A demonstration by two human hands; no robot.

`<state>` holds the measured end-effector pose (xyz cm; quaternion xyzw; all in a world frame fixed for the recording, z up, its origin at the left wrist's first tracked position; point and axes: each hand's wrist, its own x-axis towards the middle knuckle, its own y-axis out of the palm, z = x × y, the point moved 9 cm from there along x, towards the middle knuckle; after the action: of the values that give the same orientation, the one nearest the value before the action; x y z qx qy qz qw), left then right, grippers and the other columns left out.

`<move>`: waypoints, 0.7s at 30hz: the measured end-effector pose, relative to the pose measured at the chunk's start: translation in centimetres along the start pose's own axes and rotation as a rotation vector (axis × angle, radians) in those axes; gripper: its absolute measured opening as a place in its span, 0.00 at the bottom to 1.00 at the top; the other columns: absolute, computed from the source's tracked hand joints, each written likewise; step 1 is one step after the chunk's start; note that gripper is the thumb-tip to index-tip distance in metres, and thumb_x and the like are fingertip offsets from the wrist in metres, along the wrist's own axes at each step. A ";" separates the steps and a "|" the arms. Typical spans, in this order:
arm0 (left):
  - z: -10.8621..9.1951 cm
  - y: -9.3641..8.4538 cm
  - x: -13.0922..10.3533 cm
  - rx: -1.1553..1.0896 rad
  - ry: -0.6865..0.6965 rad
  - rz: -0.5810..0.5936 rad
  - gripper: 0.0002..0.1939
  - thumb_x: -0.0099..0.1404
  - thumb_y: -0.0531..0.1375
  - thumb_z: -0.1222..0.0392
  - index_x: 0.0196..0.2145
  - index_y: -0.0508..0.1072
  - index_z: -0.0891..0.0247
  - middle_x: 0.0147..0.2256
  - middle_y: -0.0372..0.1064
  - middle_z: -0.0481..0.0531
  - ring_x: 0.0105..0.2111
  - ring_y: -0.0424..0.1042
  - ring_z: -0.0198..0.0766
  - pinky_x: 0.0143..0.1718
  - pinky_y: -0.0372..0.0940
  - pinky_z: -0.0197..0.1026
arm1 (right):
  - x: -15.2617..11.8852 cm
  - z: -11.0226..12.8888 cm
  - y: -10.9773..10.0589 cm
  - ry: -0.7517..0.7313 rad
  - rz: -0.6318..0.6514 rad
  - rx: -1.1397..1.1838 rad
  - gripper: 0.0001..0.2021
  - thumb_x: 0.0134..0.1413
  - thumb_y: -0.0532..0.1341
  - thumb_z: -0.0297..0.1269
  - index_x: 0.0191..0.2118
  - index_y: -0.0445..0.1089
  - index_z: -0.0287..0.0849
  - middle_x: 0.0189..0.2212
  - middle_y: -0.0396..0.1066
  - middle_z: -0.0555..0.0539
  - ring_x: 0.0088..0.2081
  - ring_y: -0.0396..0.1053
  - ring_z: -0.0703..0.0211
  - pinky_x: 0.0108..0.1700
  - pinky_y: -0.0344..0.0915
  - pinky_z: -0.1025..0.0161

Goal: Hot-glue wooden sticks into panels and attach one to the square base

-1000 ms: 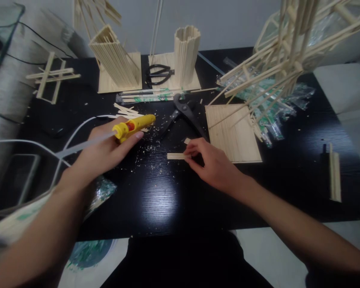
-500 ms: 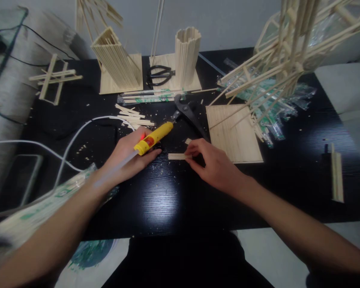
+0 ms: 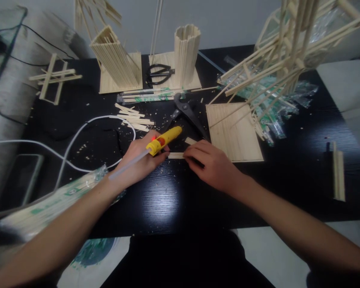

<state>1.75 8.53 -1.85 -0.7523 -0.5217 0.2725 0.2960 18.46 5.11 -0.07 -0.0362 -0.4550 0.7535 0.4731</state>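
Observation:
My left hand (image 3: 144,156) is closed around a yellow hot glue gun (image 3: 168,139), with a translucent glue stick (image 3: 129,165) jutting from its rear and a red light glowing on it. The left thumb reaches the left end of a small row of short wooden sticks (image 3: 176,155) lying on the black table. At the row's other end, the fingertips of my right hand (image 3: 205,160) pinch it. Another short stick piece (image 3: 191,141) lies just behind the right fingers. Dark pliers (image 3: 187,110) rest beyond both hands.
Cut sticks (image 3: 135,117) lie in a loose pile behind my left hand. A square stick panel (image 3: 234,136) is at right, under a tall stick frame (image 3: 288,60). Two stick towers (image 3: 117,60) stand at the back. A white cable (image 3: 67,154) loops at left beside bagged sticks (image 3: 57,198).
My left hand has moved right with the glue gun, bringing its thumb to the row of sticks. My right hand has stayed almost in place on the row.

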 end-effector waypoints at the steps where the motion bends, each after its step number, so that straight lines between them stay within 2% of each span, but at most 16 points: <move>1: -0.1 0.0 0.0 -0.001 0.000 0.007 0.08 0.65 0.64 0.60 0.41 0.70 0.58 0.36 0.80 0.45 0.33 0.79 0.37 0.37 0.70 0.39 | 0.0 0.0 0.0 0.006 -0.003 -0.001 0.08 0.69 0.58 0.25 0.41 0.74 0.40 0.39 0.78 0.41 0.43 0.73 0.52 0.50 0.74 0.53; 8: 0.0 0.0 -0.1 0.005 -0.050 0.013 0.08 0.64 0.65 0.58 0.40 0.70 0.58 0.36 0.81 0.45 0.33 0.79 0.38 0.40 0.70 0.40 | 0.0 -0.1 0.1 0.031 -0.001 -0.005 0.08 0.70 0.57 0.26 0.41 0.73 0.41 0.38 0.77 0.42 0.43 0.73 0.52 0.49 0.74 0.53; 14: -0.1 0.1 -0.2 -0.035 -0.026 0.020 0.09 0.65 0.64 0.56 0.41 0.69 0.57 0.38 0.81 0.46 0.36 0.81 0.40 0.42 0.72 0.42 | 0.0 -0.2 0.2 0.060 0.027 0.005 0.10 0.70 0.57 0.27 0.40 0.75 0.43 0.39 0.77 0.42 0.44 0.73 0.51 0.51 0.73 0.50; 21: 0.0 0.2 -0.2 -0.014 -0.028 0.038 0.09 0.66 0.64 0.56 0.42 0.70 0.56 0.39 0.81 0.45 0.37 0.81 0.40 0.42 0.71 0.41 | 0.0 0.1 0.1 0.034 0.017 -0.012 0.10 0.70 0.57 0.26 0.39 0.74 0.40 0.38 0.77 0.41 0.43 0.73 0.51 0.51 0.73 0.52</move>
<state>1.82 8.28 -2.03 -0.7602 -0.5133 0.2850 0.2782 18.33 5.03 -0.11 -0.0558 -0.4511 0.7539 0.4744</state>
